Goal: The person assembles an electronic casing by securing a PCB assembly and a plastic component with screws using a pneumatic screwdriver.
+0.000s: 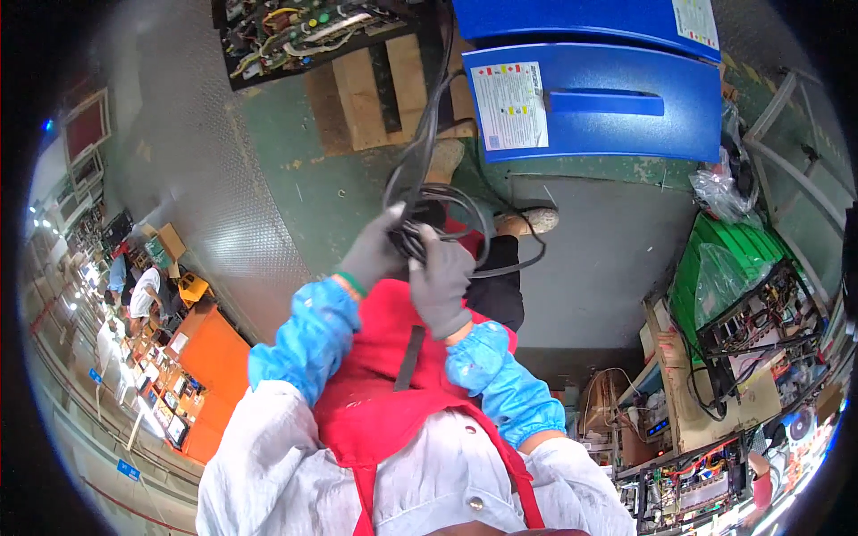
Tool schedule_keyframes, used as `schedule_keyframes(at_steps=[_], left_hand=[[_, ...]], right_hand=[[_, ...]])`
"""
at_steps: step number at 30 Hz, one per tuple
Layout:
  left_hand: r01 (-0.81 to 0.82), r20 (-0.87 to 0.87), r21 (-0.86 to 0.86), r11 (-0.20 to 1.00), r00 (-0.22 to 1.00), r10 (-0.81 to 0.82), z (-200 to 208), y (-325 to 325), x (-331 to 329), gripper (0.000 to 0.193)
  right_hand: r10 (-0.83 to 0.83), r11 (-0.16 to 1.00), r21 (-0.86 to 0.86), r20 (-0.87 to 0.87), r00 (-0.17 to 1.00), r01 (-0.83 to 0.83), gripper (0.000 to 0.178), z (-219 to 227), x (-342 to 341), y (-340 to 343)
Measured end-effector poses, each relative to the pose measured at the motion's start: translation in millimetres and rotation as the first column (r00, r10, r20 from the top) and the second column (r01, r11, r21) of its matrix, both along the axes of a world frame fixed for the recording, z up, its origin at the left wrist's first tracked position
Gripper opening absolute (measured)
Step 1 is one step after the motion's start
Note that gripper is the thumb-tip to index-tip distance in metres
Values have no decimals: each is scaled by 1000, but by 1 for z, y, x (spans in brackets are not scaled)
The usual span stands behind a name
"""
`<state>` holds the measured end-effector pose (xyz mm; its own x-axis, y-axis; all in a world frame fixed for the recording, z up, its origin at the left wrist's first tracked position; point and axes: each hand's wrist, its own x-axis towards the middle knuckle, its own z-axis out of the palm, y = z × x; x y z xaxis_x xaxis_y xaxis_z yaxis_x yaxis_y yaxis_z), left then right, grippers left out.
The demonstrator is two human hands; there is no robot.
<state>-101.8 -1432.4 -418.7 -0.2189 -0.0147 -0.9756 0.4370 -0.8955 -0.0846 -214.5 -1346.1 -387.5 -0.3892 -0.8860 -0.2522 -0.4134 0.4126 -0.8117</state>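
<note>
Both of my hands, in grey gloves, are closed around a coiled black cable (463, 207) in front of my red apron. My left hand (374, 247) grips the coil from its left side. Just to the right, my right hand (443, 275) holds the lower part of the loops, its thumb near the bundle's middle. From the coil, strands run upward toward the dark open chassis and the blue metal covers (608, 134). One loop hangs out to the right, over my shoe.
An open chassis (299, 36) full of wiring sits by a wooden pallet (380, 94) ahead. To the right stand a green machine casing (715, 268) and a bench with electronics. An orange cabinet (214, 380) and several people are at far left.
</note>
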Motion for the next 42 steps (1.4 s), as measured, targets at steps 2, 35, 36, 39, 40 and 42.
schedule_keyframes(at_steps=[2,35,36,39,40,42], left_hand=[[255,-10,-196,947,965,-262,56,-45,15,43],[49,-134,246,968,991,-16,92,-47,-58,24],[-40,12,144,989,999,38,87,-51,-70,21],[163,339,-224,961,937,-80,101,-92,-115,17],[361,500,-476,802,861,-91,108,-106,-131,22],[616,723,-571,542,690,-22,109,-127,-168,45]], right_hand=[[22,1000,14,46,999,-23,53,36,-2,-37],[223,795,151,827,515,-587,51,105,-173,-67],[144,825,198,831,537,-528,49,98,-188,-67],[15,915,325,566,824,-239,40,48,-262,-46],[-16,911,388,372,928,-140,38,29,-291,-42],[-135,906,417,127,983,70,42,-5,-359,-34]])
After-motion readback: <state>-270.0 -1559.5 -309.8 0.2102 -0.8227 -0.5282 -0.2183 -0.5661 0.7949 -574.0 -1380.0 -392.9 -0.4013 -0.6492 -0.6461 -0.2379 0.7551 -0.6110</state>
